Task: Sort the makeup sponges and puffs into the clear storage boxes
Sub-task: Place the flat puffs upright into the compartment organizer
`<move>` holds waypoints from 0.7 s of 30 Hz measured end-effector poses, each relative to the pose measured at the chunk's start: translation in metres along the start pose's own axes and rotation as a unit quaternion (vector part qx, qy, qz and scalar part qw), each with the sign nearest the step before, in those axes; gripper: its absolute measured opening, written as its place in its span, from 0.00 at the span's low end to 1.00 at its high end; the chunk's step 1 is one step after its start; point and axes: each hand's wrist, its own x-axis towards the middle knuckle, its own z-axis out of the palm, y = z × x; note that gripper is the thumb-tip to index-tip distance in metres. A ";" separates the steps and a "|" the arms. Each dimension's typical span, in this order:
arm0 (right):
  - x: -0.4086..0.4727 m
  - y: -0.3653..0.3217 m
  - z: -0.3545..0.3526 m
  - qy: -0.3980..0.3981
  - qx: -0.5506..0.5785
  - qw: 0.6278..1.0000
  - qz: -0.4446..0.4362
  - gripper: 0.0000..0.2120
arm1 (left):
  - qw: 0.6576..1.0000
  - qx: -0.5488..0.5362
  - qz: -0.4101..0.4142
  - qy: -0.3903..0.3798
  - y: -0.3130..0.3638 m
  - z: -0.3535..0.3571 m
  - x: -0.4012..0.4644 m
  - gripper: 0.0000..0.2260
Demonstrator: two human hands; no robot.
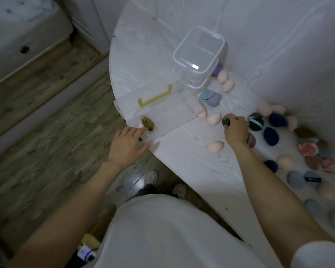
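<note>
We note our left hand at centre frame, fingers spread flat against the low clear plastic box with a yellow handle on the white wood-grain worktop. Our right hand pinches a dark green round puff. Loose sponges lie scattered at right.

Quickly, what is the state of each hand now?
Left hand: open, fingers touching the flat clear plastic box.
Right hand: pinching a small dark round puff.

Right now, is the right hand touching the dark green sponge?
Touching. The head view shows the right hand with its fingertips curled around the dark green sponge, pinching it just above the white table.
</note>
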 end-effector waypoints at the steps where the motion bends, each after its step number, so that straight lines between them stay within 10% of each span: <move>1: -0.003 -0.002 -0.002 0.017 0.037 0.999 0.023 0.09 | 1.000 0.003 0.004 0.000 -0.001 -0.002 -0.001 0.25; 12: -0.098 -0.113 -0.035 0.046 0.429 0.902 -0.025 0.13 | 0.988 0.013 0.145 -0.047 -0.036 -0.014 0.011 0.19; 21: -0.122 -0.208 0.010 0.032 0.288 0.933 -0.215 0.09 | 0.987 0.002 0.159 -0.008 -0.050 -0.012 0.010 0.18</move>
